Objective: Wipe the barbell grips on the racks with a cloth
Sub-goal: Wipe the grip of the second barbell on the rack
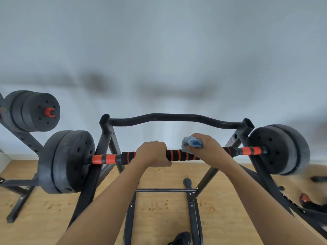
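A barbell with a black-and-orange striped foam grip (178, 155) lies across a black rack (104, 137), with dark weight plates at its left end (70, 161) and right end (277, 149). My left hand (152, 152) grips the bar near its middle, fingers curled over the top. My right hand (208, 147) holds a bunched blue and white cloth (192, 143) pressed against the grip just right of the left hand. The bar under both hands is hidden.
A second loaded barbell (35, 110) sits on another rack at the far left. The rack's curved rear crossbar (173, 118) runs behind the hands. Rack feet and braces (164, 190) spread over the wooden floor below. A dark shoe (182, 238) shows at the bottom.
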A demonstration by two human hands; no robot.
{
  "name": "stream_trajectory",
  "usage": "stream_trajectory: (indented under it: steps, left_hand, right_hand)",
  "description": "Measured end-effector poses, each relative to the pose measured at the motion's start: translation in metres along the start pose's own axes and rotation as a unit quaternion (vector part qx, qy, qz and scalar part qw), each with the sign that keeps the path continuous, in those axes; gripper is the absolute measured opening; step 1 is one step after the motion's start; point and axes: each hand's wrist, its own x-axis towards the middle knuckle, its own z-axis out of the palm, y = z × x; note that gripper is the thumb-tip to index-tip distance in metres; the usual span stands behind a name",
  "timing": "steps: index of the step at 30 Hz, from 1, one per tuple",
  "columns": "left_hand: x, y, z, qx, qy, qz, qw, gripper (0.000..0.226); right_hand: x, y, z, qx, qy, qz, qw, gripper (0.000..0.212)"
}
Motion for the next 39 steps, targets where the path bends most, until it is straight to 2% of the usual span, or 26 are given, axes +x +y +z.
stream_trajectory:
  steps: [7,10,12,15,20,23,26,30,33,35,37,39]
  left_hand:
    - [-0.009,0.005,-0.001,0.019,0.032,-0.007,0.999,0.029]
    - [-0.013,0.007,0.002,0.047,0.058,0.000,0.997,0.027]
    - [-0.017,0.008,0.004,0.066,0.082,0.012,0.994,0.026]
    - [-0.024,0.009,0.009,0.089,0.126,0.028,0.988,0.026]
    - [-0.031,0.014,0.024,0.082,0.205,0.031,0.975,0.024]
    - [-0.033,0.016,0.033,0.089,0.183,0.016,0.979,0.027]
    - [-0.035,0.019,0.039,0.107,0.201,0.007,0.974,0.033]
    - [-0.034,0.019,0.028,0.095,0.146,0.000,0.985,0.016]
    - [-0.024,0.008,0.001,0.014,-0.024,0.003,1.000,0.027]
    - [-0.020,0.002,-0.010,-0.061,-0.121,-0.005,0.991,0.038]
    - [-0.020,0.004,-0.009,-0.053,-0.119,-0.014,0.991,0.032]
    - [-0.025,0.010,0.000,0.002,-0.028,-0.023,0.999,0.020]
  right_hand:
    - [-0.005,-0.005,0.018,-0.086,-0.009,-0.011,0.996,0.010]
    - [-0.008,-0.008,0.025,-0.121,-0.013,0.010,0.993,0.015]
    - [-0.009,-0.009,0.031,-0.146,0.013,0.017,0.989,0.015]
    - [-0.011,-0.006,0.040,-0.116,0.073,0.008,0.991,0.012]
    - [-0.007,-0.006,0.049,-0.088,0.066,0.024,0.994,0.016]
    - [-0.005,-0.007,0.049,-0.089,0.069,0.024,0.993,0.016]
    - [0.000,-0.010,0.046,-0.073,0.053,0.036,0.995,0.014]
    - [0.004,-0.014,0.040,-0.083,0.008,0.033,0.996,0.015]
    - [0.005,-0.016,0.033,-0.099,-0.027,0.037,0.994,0.017]
    - [0.005,-0.017,0.032,-0.109,-0.036,0.037,0.993,0.017]
    - [0.004,-0.018,0.035,-0.119,-0.031,0.035,0.992,0.018]
    - [0.002,-0.019,0.037,-0.125,-0.021,0.036,0.991,0.022]
